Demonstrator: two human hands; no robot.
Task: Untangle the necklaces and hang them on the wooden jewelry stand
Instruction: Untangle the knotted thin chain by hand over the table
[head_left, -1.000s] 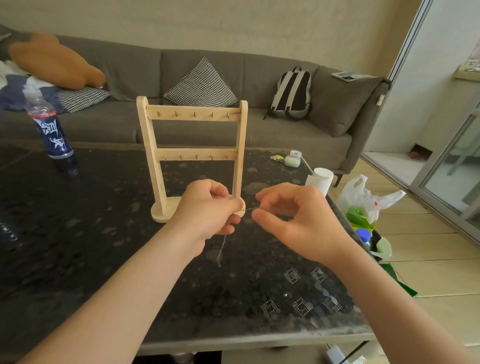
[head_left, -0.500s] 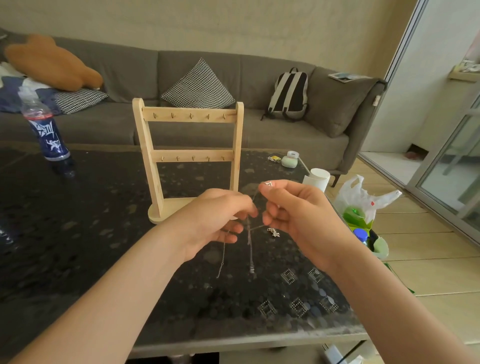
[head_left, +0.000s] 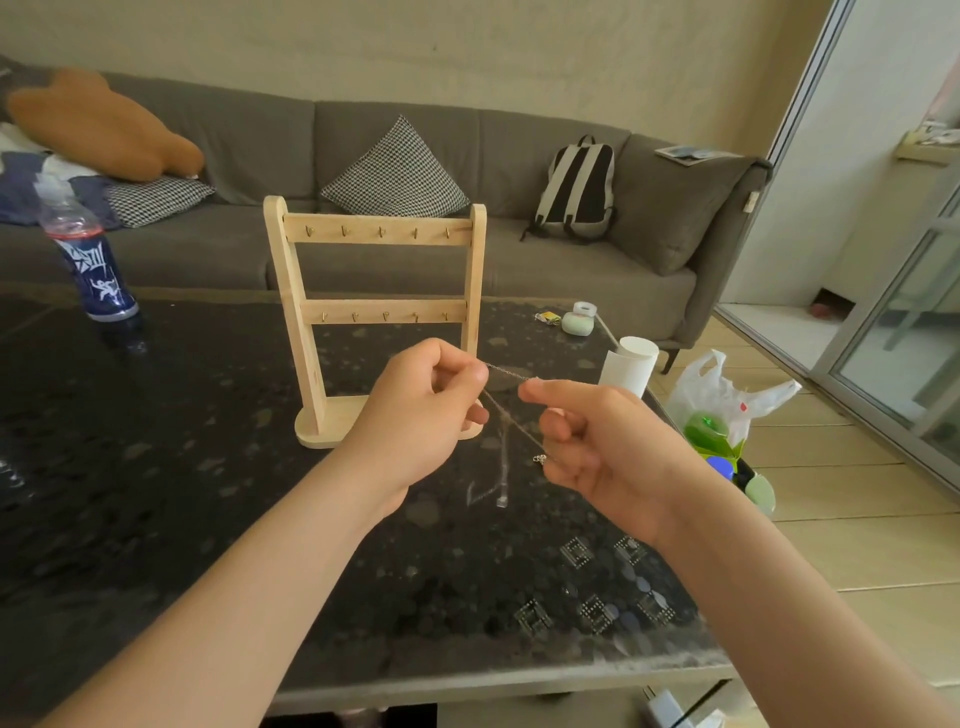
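Left hand: the left hand (head_left: 421, 410) is up over the table, fingers curled in, thumb and forefinger pinched tight on the chain.
Right hand: the right hand (head_left: 597, 441) is opposite it and close by, thumb and forefinger nipping the other end of that short stretch, the lower fingers curled.
Necklaces: the necklaces (head_left: 506, 371) are fine silver chain, pulled taut between the 2 pinches, in the air just in front of the stand's base.
Loose strands: more chain crosses below the hands and dangles towards the tabletop; it is blurred, and I cannot tell how many chains there are.
Clasp: a small clasp (head_left: 540, 459) hangs right beside the right hand's lower fingers.
Stand: the wooden jewelry stand (head_left: 374, 228) is upright on the table behind the hands, with 2 rails and 5 hooks on each.
Table: the dark speckled table (head_left: 156, 467) carries a blue bottle (head_left: 91, 260) far left and a white cup (head_left: 626, 371) at the right edge.
Background: a grey sofa (head_left: 519, 156) with a checked cushion (head_left: 397, 166) and a backpack (head_left: 576, 187).
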